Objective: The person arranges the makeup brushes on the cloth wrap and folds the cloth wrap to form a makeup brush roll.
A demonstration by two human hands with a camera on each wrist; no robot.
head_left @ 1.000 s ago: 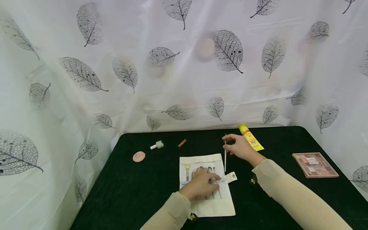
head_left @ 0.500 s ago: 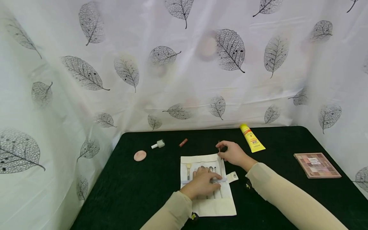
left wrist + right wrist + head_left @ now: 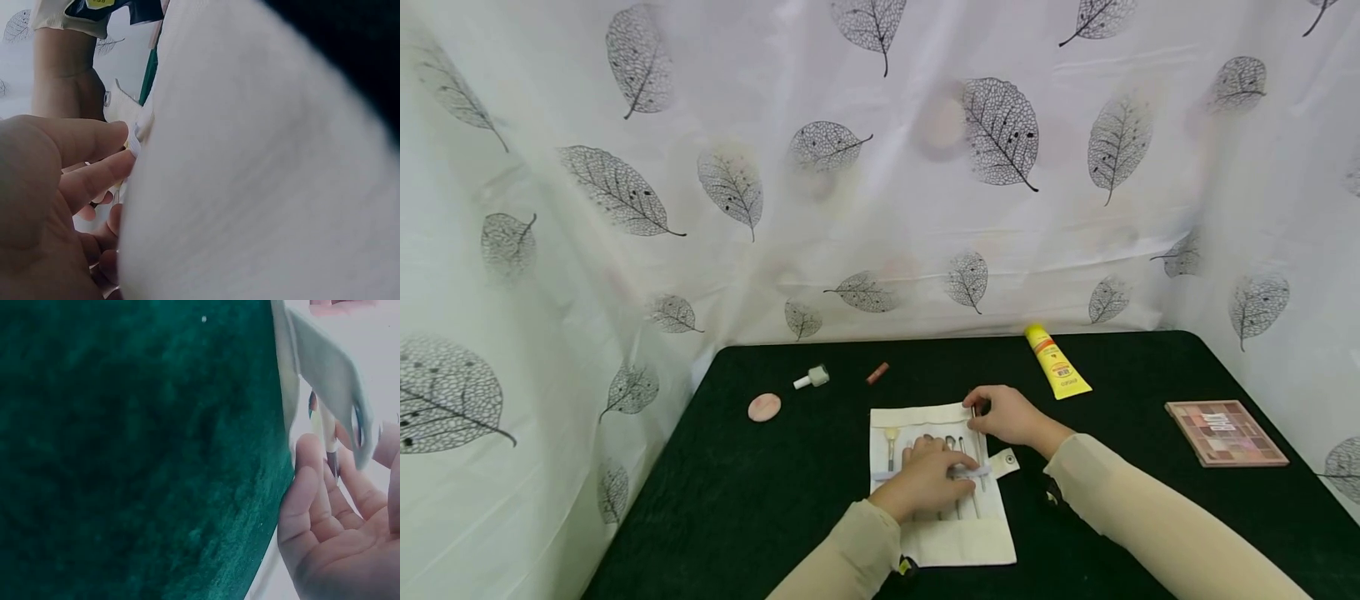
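An unrolled cream fabric brush roll (image 3: 958, 542) lies on the dark green table, with several makeup brushes, one of them a pale-bristled brush (image 3: 891, 447), tucked in a row. My left hand (image 3: 917, 479) lies across its middle, thumb and index finger pinching the white elastic band (image 3: 134, 140). Over the roll's top right corner my right hand (image 3: 1011, 417) pinches a slim makeup brush (image 3: 978, 442) near its upper end. The brush's lower part reaches down to the band at the right edge. In the right wrist view the snap strap (image 3: 328, 369) partly covers this brush.
At the back stand out a yellow tube (image 3: 1058, 364), a small reddish-brown stick (image 3: 877, 372) and a nail polish bottle (image 3: 812, 377). A round pink pad (image 3: 764, 407) lies left, an eyeshadow palette (image 3: 1227, 432) right. A leaf-print curtain (image 3: 880, 208) hangs behind.
My right hand has brought the slim brush left from beside the roll to over its right edge, then down toward me, its lower end now at the band. The left hand stays put.
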